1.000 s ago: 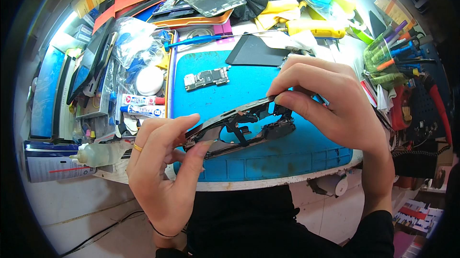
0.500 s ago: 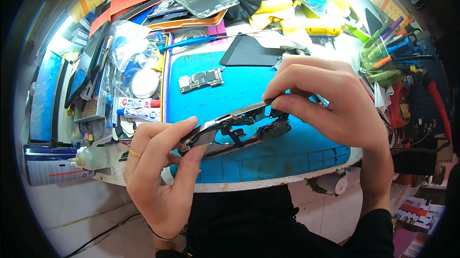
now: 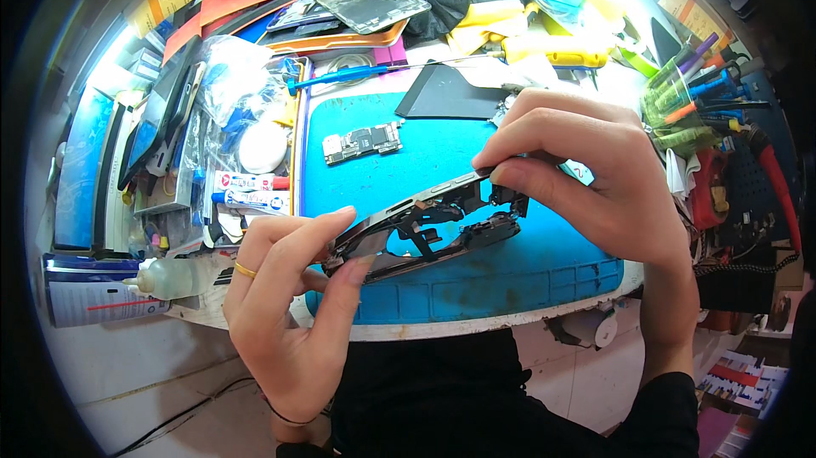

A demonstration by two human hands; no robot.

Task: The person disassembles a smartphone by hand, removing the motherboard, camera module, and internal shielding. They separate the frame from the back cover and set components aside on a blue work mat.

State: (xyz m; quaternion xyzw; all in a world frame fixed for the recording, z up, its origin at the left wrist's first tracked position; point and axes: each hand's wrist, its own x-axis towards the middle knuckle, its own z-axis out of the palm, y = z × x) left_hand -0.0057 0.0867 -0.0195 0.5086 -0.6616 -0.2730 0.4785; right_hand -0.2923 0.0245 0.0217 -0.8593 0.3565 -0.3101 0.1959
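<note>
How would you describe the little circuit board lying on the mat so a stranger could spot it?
Find the blue work mat in the middle of the bench. Near its upper left part lies a small circuit board, flat and alone. It is greenish with silver shields, unlike the dark phone frame held above the mat.

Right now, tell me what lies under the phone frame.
Under the phone frame, held by left hand and right hand, lies the blue mat; the patch directly beneath is covered.

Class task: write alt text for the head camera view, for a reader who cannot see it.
Two bare hands hold a stripped phone frame edge-up above a blue work mat, the left hand pinching its near end and the right hand its far end. A small circuit board lies on the mat, among crowded tools and tubes.
</note>
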